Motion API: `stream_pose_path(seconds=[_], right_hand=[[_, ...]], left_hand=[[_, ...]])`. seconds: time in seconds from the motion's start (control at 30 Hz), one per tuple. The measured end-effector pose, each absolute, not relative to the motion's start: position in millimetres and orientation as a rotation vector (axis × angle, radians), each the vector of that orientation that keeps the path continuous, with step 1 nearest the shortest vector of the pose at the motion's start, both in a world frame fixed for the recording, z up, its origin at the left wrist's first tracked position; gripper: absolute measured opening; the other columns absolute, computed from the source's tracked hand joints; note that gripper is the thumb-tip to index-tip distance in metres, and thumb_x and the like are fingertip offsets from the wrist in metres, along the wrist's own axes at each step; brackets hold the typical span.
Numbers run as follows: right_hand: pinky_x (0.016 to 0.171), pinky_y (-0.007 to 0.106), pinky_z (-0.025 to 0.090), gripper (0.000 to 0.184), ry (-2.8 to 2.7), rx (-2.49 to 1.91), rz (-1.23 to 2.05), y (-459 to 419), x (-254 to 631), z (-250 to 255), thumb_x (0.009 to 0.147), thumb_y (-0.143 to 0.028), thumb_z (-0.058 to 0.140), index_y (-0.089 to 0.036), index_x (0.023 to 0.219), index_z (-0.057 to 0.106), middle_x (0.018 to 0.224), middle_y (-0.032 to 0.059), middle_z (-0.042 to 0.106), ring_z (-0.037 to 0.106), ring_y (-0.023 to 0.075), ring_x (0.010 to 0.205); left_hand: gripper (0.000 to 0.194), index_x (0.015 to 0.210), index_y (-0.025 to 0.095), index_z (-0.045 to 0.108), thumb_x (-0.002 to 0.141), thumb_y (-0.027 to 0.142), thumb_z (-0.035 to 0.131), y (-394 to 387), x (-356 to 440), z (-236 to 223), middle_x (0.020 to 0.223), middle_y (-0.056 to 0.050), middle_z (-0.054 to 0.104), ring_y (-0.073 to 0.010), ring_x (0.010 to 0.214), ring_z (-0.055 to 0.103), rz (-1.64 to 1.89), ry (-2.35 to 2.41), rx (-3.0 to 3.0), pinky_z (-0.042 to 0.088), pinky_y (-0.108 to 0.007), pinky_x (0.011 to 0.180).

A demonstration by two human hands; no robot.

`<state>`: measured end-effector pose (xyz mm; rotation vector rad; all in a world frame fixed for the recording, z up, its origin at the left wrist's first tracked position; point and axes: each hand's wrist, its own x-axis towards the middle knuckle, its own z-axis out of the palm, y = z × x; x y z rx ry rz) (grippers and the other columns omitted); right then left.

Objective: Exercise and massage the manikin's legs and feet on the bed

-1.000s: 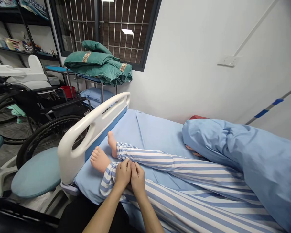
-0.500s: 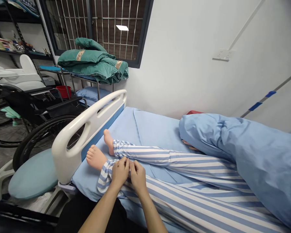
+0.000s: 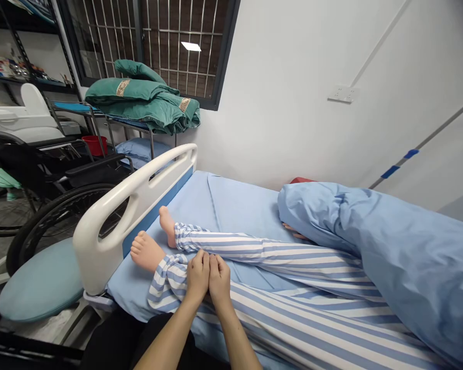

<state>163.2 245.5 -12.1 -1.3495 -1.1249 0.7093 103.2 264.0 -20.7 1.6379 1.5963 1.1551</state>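
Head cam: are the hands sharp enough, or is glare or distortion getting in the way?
Head view: the left hand and right hand look sharp, evenly lit. A ceiling light glints in the window, away from them, and the wide lens bows the bed footboard.

Barred window (image 3: 181, 46) at 12 o'clock, white wall (image 3: 289, 92) with socket (image 3: 342, 94) at 2 o'clock, black wheelchair (image 3: 92, 165) at 9 o'clock
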Motion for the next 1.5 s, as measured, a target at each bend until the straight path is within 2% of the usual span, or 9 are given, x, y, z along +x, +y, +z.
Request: stream_pose_path(seconds=[0.13,0.27,0.5,0.8,1.1,1.23,1.5], right_hand=[[0.051,0.023,0.031,0.034,-1.178,-1.373,0.736,244,168,-6,0.083,-0.043,0.041,-0.020,0.058,0.039,0.054,-0.0036,0.041,0.036,0.0111,0.054],[0.051,0.023,0.028,0.034,-1.330,-1.453,0.684,239,179,1,0.082,-0.041,0.045,-0.019,0.057,0.039,0.052,-0.0038,0.042,0.037,0.0108,0.053],[0.051,0.023,0.028,0.036,-1.266,-1.469,0.630,239,182,-12,0.085,-0.043,0.041,-0.019,0.058,0.040,0.052,-0.0033,0.044,0.038,0.0113,0.052],[0.051,0.024,0.034,0.038,-1.109,-1.360,0.679,237,189,-10,0.082,-0.049,0.042,-0.019,0.059,0.042,0.054,-0.0027,0.044,0.038,0.0118,0.053],[0.051,0.024,0.032,0.038,-1.225,-1.424,0.609,235,190,-8,0.086,-0.046,0.036,-0.020,0.059,0.043,0.054,-0.0017,0.046,0.041,0.0125,0.052],[0.051,0.026,0.027,0.035,-1.483,-1.567,0.516,228,207,1,0.087,-0.042,0.037,-0.020,0.061,0.047,0.052,-0.0005,0.050,0.043,0.0134,0.050],[0.050,0.025,0.027,0.037,-1.384,-1.566,0.490,224,217,-12,0.087,-0.041,0.037,-0.021,0.057,0.039,0.050,-0.0026,0.045,0.039,0.0123,0.050]], left_hand=[[0.026,0.070,0.021,0.047,0.087,0.032,0.030,262,101,-19,0.071,-0.002,0.058,-0.0157,0.070,0.053,1.125,1.600,1.688,0.037,-0.028,0.071],[0.027,0.067,0.021,0.045,0.088,0.030,0.031,260,102,-15,0.066,-0.001,0.057,-0.0144,0.064,0.051,1.064,1.610,1.738,0.033,-0.026,0.064],[0.025,0.069,0.021,0.046,0.088,0.029,0.033,260,105,-14,0.064,-0.001,0.057,-0.0137,0.063,0.050,0.977,1.697,1.747,0.029,-0.025,0.061],[0.032,0.053,0.020,0.030,0.083,0.030,0.036,247,125,-1,0.048,0.004,0.041,-0.0092,0.049,0.038,1.225,1.447,1.515,0.026,-0.022,0.052],[0.030,0.060,0.021,0.040,0.088,0.030,0.031,250,122,-18,0.058,0.000,0.052,-0.0127,0.057,0.047,1.153,1.570,1.727,0.029,-0.025,0.060],[0.032,0.060,0.021,0.040,0.089,0.029,0.031,246,124,-16,0.058,0.000,0.054,-0.0132,0.058,0.049,1.114,1.578,1.814,0.028,-0.026,0.060],[0.028,0.059,0.020,0.043,0.086,0.026,0.036,243,128,-13,0.058,0.000,0.055,-0.0131,0.058,0.049,1.064,1.636,1.839,0.025,-0.027,0.058]])
